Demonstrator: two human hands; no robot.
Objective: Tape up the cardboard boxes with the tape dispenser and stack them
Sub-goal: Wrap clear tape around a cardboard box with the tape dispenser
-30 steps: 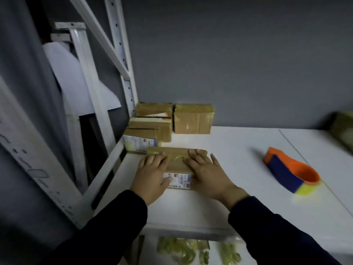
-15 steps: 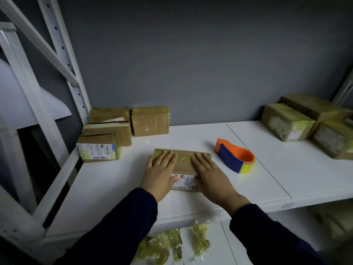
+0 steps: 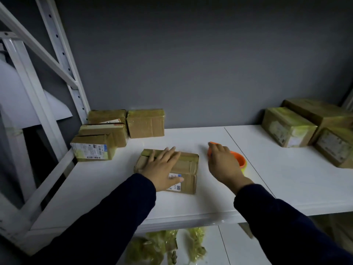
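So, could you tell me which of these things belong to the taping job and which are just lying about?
Job: brown cardboard box under the flat left hand; orange tape dispenser at the right hand; taped brown boxes stacked far left; taped boxes far right.
Lying about: crumpled yellow-green plastic on the lower shelf; white sheet by the rack.

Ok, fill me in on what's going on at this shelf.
A person in dark sleeves is working at a white shelf. The left hand lies flat on a cardboard box in the middle. The right hand is at the orange tape dispenser beside it; whether it grips it is unclear. A pile of boxes stands at the back left, and more boxes sit on the right.
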